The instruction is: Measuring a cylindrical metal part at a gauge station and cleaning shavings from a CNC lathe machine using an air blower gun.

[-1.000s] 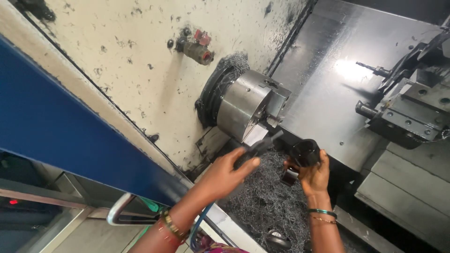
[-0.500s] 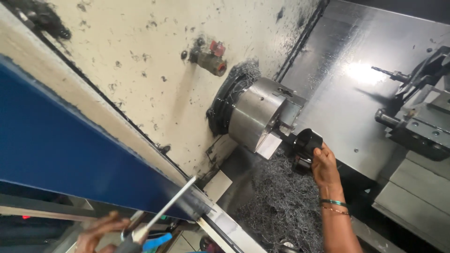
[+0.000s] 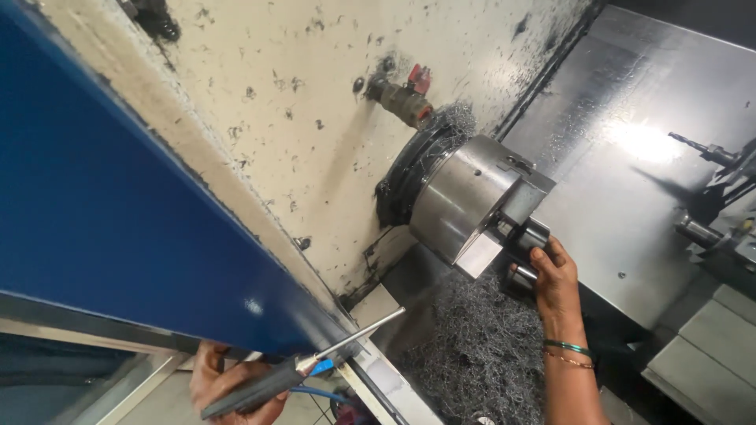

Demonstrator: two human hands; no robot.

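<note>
My right hand (image 3: 556,277) presses a dark round metal part (image 3: 526,245) against the jaws of the steel lathe chuck (image 3: 465,197); bangles circle that wrist. My left hand (image 3: 224,382) is low at the bottom left, outside the machine below the blue door edge. It grips an air blow gun (image 3: 272,378) with a dark handle, a blue trigger and a thin silver nozzle (image 3: 364,330) that points up and to the right toward the chuck.
A blue machine door (image 3: 110,197) fills the left. Behind the chuck is a stained cream wall with a red-handled valve (image 3: 405,93). Grey metal swarf (image 3: 480,354) lies heaped under the chuck. A tool turret with a drill (image 3: 709,153) stands at the right.
My left hand left the chuck, dropped outside the door and now holds the air gun with its nozzle raised. My right hand brought the dark part up against the chuck jaws.
</note>
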